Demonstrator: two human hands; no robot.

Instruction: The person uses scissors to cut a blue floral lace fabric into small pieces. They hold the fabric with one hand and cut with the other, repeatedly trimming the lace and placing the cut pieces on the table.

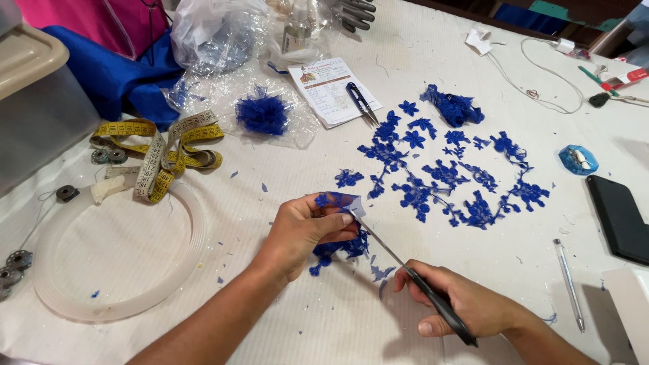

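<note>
The left hand (307, 226) is pinching a scrap of royal-blue floral lace (338, 243) just above the white tablecloth (284, 324), while the right hand (466, 304) is gripping black-handled scissors (412, 276) whose blades are poking into the lace, looks like slightly parted. More cut blue lace flowers (446, 176) are lying just past both hands.

I see a table (284, 324) under a white ribbed cloth. Just past the fingertips (348, 220) of the left hand, cut blue lace flowers (446, 176) lie spread out flat. Farther beyond them rest small thread snips (362, 101) on a paper slip (331, 91). Out to the left of those fingers sits a coiled yellow tape measure (162, 152) and a clear plastic hoop (122, 250). To the right of the right hand's fingers (412, 274) I make out a pen (569, 284) and a black phone (618, 216). Tiny blue scraps dot the cloth near both hands.
</note>
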